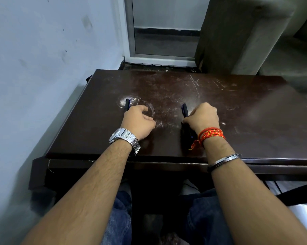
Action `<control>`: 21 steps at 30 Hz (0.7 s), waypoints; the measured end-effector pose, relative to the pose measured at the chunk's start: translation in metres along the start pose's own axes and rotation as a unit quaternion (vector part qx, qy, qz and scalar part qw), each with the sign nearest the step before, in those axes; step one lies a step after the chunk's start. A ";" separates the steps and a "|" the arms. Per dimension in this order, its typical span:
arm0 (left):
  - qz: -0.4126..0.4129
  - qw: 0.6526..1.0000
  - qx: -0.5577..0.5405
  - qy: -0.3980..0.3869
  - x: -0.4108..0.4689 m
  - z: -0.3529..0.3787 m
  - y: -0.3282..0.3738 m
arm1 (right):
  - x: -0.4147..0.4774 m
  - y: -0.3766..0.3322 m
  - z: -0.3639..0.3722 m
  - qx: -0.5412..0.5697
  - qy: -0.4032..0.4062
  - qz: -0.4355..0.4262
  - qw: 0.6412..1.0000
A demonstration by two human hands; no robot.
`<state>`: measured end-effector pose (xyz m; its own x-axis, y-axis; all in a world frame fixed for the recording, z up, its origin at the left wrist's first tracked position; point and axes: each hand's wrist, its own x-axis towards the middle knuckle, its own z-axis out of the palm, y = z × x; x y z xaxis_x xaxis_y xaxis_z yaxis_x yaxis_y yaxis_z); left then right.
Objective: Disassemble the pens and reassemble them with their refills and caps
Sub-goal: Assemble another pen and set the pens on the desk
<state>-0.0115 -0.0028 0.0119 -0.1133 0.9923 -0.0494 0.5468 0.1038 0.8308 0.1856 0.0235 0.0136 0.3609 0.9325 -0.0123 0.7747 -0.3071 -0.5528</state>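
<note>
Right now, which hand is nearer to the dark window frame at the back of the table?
Neither clearly: both sit level. The left hand lies slightly left of the window frame, the right hand slightly right of it, each closed on a pen on the table.

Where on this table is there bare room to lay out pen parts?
The table is bare right of the right hand, along the far edge, and between the hands. Crowded only at the left hand with its pen and the right hand's pen.

No readable text, brand or number anywhere: pens, watch face and table show no legible marks.
</note>
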 end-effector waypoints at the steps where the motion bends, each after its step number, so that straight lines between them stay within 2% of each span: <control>1: 0.001 1.000 0.000 0.000 0.000 0.000 0.000 | 0.000 0.000 0.000 0.002 -0.004 0.005 1.000; 16: -0.003 1.000 -0.004 0.006 0.000 0.000 -0.002 | 0.005 0.006 0.001 0.031 0.027 0.002 0.999; 21: -0.006 0.999 -0.013 0.034 0.002 -0.001 -0.002 | 0.005 0.007 0.001 0.039 0.034 -0.003 0.999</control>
<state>-0.0135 -0.0013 0.0112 -0.1770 0.9840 -0.0225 0.5239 0.1135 0.8442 0.1923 0.0264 0.0090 0.3929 0.9185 0.0453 0.7350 -0.2840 -0.6158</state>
